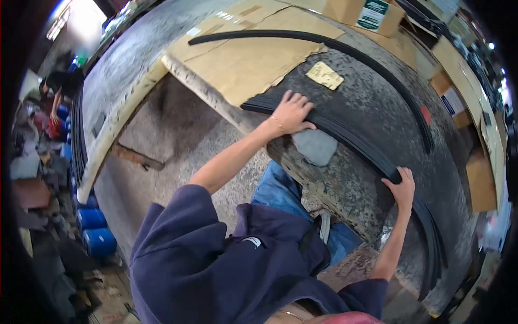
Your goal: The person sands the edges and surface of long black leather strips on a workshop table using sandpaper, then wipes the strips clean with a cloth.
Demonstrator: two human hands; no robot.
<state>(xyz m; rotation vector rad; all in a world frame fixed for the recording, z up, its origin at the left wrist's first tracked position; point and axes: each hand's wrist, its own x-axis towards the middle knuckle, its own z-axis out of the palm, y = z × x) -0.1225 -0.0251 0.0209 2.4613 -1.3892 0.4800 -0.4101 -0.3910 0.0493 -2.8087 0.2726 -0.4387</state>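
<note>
A bundle of long black strips (350, 139), rubber or plastic by the look of it, lies along the front of the worktable (361, 200), its right end fanning apart. My left hand (291, 113) grips it near its left end, fingers over the far side and thumb on the near side. Farther right, my right hand (402, 189) is closed around the same bundle. Just below the bundle, close to my left hand, is a grey rounded slab (315, 147). Beyond it, a single black strip (302, 35) curves across the table.
Flattened cardboard (243, 65) covers the table's far left part, with a yellowish piece (325, 75) beside it. Cardboard boxes (372, 16) stand behind. At left are a pale-edged table (121, 116), blue drums (99, 241) and another person (62, 86).
</note>
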